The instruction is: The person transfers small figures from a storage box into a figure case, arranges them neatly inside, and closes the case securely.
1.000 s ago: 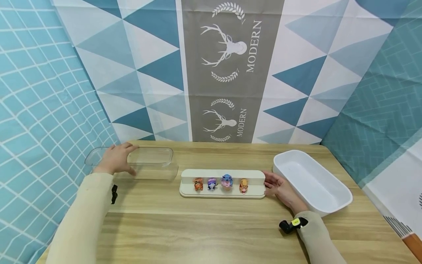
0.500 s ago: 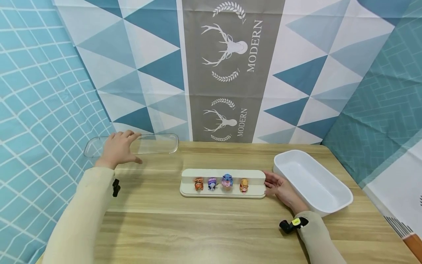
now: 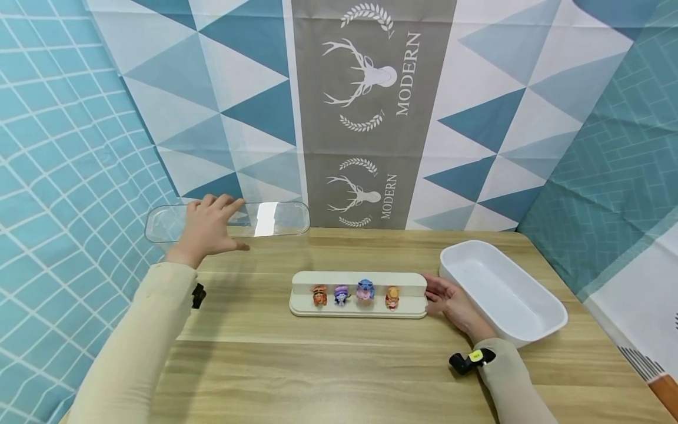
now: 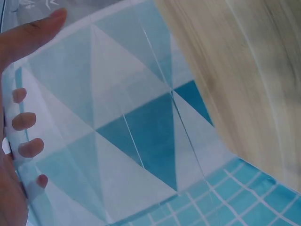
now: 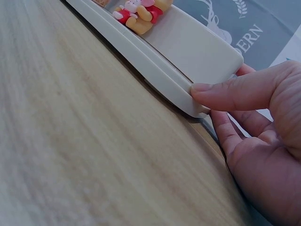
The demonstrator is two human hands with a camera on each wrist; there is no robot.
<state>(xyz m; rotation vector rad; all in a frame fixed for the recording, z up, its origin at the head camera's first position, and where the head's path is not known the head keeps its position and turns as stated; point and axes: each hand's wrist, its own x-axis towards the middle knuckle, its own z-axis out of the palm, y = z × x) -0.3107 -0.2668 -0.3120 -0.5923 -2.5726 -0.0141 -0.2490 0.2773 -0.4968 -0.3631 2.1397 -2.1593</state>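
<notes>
My left hand [image 3: 205, 231] grips a long clear plastic cover [image 3: 286, 218] with rounded corners, held up above the back left of the table. Through the clear wall in the left wrist view, the fingertips [image 4: 30, 147] show on one side, with the thumb across from them. A cream two-step display stand [image 3: 331, 277] sits mid-table. My right hand [image 3: 451, 303] pinches its right end, thumb [image 5: 230, 93] on the lower step's edge and fingers behind and below. On the stand are an orange tiger figurine [image 3: 319, 295], a purple-hatted one [image 3: 341, 295], a blue one [image 3: 365, 292] and a yellow bear [image 3: 392, 298].
A white rectangular tub [image 3: 503, 294] stands right of my right hand, close to the forearm. Patterned cloth [image 3: 365, 118] hangs behind the wooden table [image 3: 328, 377], with blue-checked cloth [image 3: 69, 176] along the left side.
My left hand has raised the clear cover from the table at the back left and shifted it slightly right, its face tilting. The right hand and the stand have stayed put.
</notes>
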